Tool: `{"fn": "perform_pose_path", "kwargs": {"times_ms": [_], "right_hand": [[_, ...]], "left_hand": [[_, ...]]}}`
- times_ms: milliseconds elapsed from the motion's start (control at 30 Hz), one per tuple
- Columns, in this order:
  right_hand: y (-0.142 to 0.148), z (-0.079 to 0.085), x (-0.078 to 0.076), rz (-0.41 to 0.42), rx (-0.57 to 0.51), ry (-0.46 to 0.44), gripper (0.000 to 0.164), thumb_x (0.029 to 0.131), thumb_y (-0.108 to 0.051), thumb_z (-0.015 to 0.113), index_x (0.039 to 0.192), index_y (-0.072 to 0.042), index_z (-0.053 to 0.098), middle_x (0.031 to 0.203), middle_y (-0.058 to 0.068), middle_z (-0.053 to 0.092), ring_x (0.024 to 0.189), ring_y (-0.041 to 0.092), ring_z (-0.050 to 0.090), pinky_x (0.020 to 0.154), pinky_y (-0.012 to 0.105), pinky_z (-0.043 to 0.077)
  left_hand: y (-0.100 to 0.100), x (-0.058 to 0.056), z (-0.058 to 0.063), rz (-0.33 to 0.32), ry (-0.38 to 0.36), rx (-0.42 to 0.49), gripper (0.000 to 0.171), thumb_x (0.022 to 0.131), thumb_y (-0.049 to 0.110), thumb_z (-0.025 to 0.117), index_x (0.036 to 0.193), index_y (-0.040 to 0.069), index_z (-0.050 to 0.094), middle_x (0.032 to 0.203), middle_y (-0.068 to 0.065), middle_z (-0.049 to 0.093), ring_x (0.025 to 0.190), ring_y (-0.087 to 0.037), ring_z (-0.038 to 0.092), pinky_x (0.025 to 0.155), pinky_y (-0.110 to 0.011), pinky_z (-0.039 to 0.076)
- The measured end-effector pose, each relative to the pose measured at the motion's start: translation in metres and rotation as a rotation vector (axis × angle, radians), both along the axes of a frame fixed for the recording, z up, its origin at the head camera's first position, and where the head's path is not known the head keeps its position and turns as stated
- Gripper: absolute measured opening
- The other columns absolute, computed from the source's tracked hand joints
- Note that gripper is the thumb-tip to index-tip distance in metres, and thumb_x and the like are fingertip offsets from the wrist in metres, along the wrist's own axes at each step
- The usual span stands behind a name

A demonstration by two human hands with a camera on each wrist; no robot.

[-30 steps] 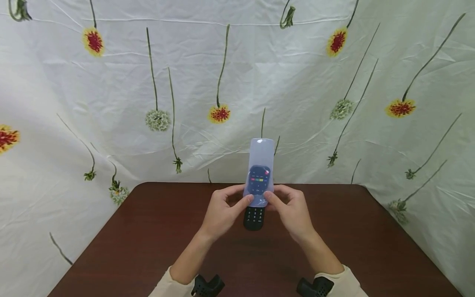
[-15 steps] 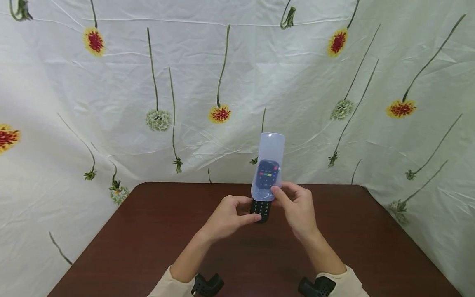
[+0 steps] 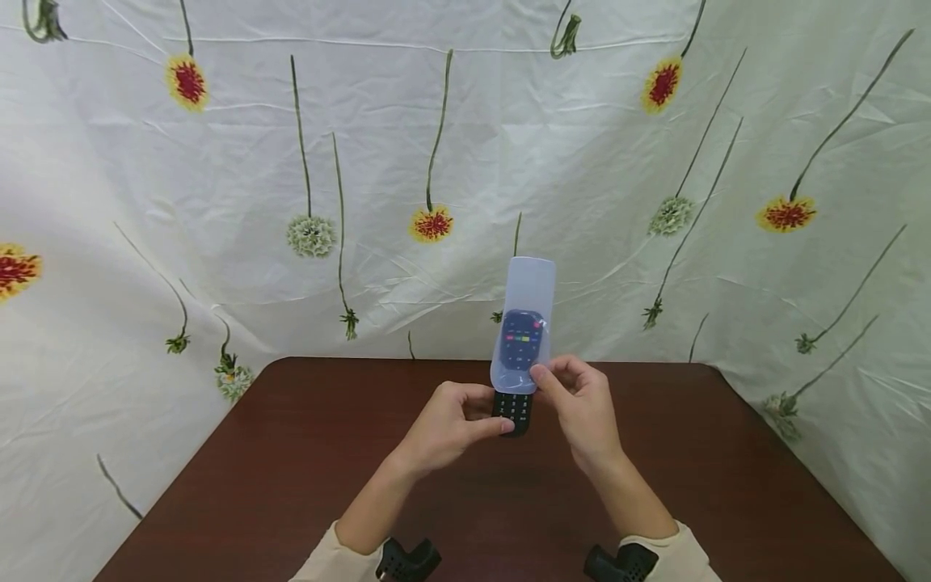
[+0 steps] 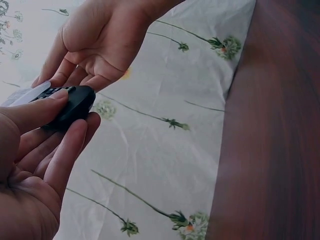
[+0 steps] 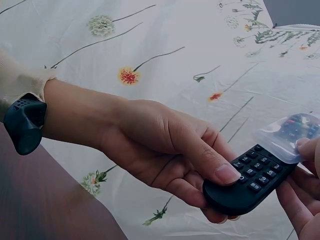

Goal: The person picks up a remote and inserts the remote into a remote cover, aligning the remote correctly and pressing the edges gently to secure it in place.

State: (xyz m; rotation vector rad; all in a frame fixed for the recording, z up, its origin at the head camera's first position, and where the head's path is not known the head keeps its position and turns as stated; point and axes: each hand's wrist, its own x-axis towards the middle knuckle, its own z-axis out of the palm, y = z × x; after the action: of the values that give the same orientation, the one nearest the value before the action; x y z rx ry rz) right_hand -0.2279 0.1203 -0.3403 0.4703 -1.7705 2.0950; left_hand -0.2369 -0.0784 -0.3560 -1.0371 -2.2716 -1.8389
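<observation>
A black remote control (image 3: 513, 411) is held up over the far part of the table, its upper part inside a translucent bluish sleeve (image 3: 529, 283). Out of the sleeve's lower end sticks the number-key end, seen close in the right wrist view as black keys (image 5: 257, 172). My left hand (image 3: 445, 428) grips that bare end, thumb on the keys and fingers beneath. With thumb on top, my right hand (image 3: 582, 408) pinches the sleeve's lower right edge. Coloured buttons show through the plastic. In the left wrist view the remote's rounded black end (image 4: 75, 107) lies between thumb and fingers.
A dark reddish-brown table (image 3: 465, 517) spreads beneath both hands. Behind it hangs a white cloth (image 3: 378, 162) printed with flowers, which also runs along both sides. Black wrist devices (image 3: 409, 559) sit at the cuffs of the light sleeves.
My left hand has shifted from the sleeve's lower left edge down to the remote's bare end. Remote and sleeve have moved slightly right and up. My right hand keeps its pinch on the sleeve.
</observation>
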Motion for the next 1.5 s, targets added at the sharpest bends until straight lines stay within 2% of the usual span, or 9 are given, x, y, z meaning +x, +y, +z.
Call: {"fn": "perform_pose_path", "kwargs": {"times_ms": [300, 633, 800, 900, 1000, 1100, 1233, 1400, 1500], "right_hand": [[0.002, -0.001, -0.001, 0.059, 0.021, -0.004, 0.011, 0.098, 0.004, 0.068, 0.087, 0.002, 0.065, 0.091, 0.014, 0.066, 0.085, 0.018, 0.066, 0.078, 0.035, 0.061], [0.004, -0.001, -0.001, 0.091, 0.059, -0.016, 0.011, 0.098, 0.002, 0.068, 0.094, 0.011, 0.062, 0.095, 0.013, 0.066, 0.089, 0.02, 0.066, 0.082, 0.036, 0.06], [0.005, -0.002, -0.001, 0.129, 0.09, -0.032, 0.018, 0.098, -0.001, 0.069, 0.111, 0.011, 0.063, 0.1, 0.015, 0.069, 0.093, 0.021, 0.069, 0.084, 0.036, 0.059], [0.007, -0.003, -0.001, 0.171, 0.159, -0.017, 0.031, 0.096, -0.001, 0.072, 0.125, 0.008, 0.064, 0.111, 0.016, 0.071, 0.1, 0.023, 0.07, 0.086, 0.035, 0.058], [0.008, -0.004, -0.001, 0.199, 0.233, 0.005, 0.039, 0.093, -0.001, 0.076, 0.13, 0.005, 0.066, 0.117, 0.016, 0.071, 0.104, 0.027, 0.069, 0.087, 0.035, 0.057], [0.008, -0.004, -0.001, 0.194, 0.292, 0.021, 0.041, 0.09, -0.001, 0.079, 0.129, 0.0, 0.068, 0.114, 0.014, 0.071, 0.1, 0.029, 0.067, 0.084, 0.036, 0.057], [0.006, -0.005, 0.0, 0.159, 0.339, 0.056, 0.037, 0.09, -0.003, 0.079, 0.126, 0.0, 0.07, 0.108, 0.012, 0.071, 0.096, 0.026, 0.066, 0.081, 0.035, 0.055], [0.004, -0.006, -0.001, 0.143, 0.346, 0.083, 0.036, 0.09, -0.002, 0.079, 0.125, 0.0, 0.07, 0.112, 0.012, 0.072, 0.101, 0.025, 0.067, 0.085, 0.035, 0.055], [0.004, -0.006, -0.002, 0.135, 0.36, 0.078, 0.037, 0.09, -0.002, 0.08, 0.125, -0.002, 0.07, 0.114, 0.011, 0.073, 0.104, 0.026, 0.068, 0.089, 0.039, 0.054]], "left_hand": [[-0.002, 0.001, 0.002, 0.011, -0.017, -0.005, 0.03, 0.088, 0.002, 0.082, 0.115, -0.008, 0.074, 0.102, -0.012, 0.076, 0.086, -0.019, 0.075, 0.077, -0.029, 0.06], [-0.004, 0.001, 0.003, 0.008, -0.015, -0.024, 0.029, 0.088, 0.002, 0.081, 0.114, -0.007, 0.074, 0.101, -0.012, 0.076, 0.086, -0.019, 0.075, 0.077, -0.029, 0.06], [-0.007, 0.002, 0.004, 0.006, -0.01, -0.022, 0.028, 0.089, 0.004, 0.081, 0.114, -0.007, 0.074, 0.101, -0.011, 0.076, 0.085, -0.018, 0.075, 0.076, -0.028, 0.059], [-0.008, 0.001, 0.006, 0.005, -0.001, -0.013, 0.027, 0.089, 0.004, 0.081, 0.114, -0.007, 0.075, 0.1, -0.011, 0.076, 0.085, -0.019, 0.075, 0.076, -0.029, 0.059], [-0.009, 0.001, 0.007, 0.003, 0.009, -0.007, 0.027, 0.089, 0.004, 0.081, 0.114, -0.005, 0.075, 0.1, -0.009, 0.077, 0.085, -0.02, 0.075, 0.076, -0.03, 0.059], [-0.01, 0.001, 0.008, 0.005, 0.008, -0.005, 0.026, 0.089, 0.004, 0.081, 0.114, -0.003, 0.076, 0.1, -0.008, 0.077, 0.084, -0.021, 0.075, 0.076, -0.032, 0.06], [-0.011, 0.002, 0.009, 0.014, 0.01, -0.025, 0.026, 0.09, 0.007, 0.082, 0.115, -0.001, 0.076, 0.1, -0.005, 0.077, 0.084, -0.021, 0.076, 0.076, -0.032, 0.06], [-0.019, 0.001, 0.013, 0.037, 0.05, -0.115, 0.03, 0.089, 0.015, 0.085, 0.116, 0.004, 0.078, 0.099, -0.001, 0.077, 0.085, -0.017, 0.075, 0.076, -0.032, 0.06], [-0.029, -0.001, 0.016, 0.067, 0.052, -0.131, 0.034, 0.088, 0.02, 0.086, 0.118, 0.006, 0.077, 0.1, -0.001, 0.077, 0.088, -0.017, 0.075, 0.078, -0.034, 0.06]]}}
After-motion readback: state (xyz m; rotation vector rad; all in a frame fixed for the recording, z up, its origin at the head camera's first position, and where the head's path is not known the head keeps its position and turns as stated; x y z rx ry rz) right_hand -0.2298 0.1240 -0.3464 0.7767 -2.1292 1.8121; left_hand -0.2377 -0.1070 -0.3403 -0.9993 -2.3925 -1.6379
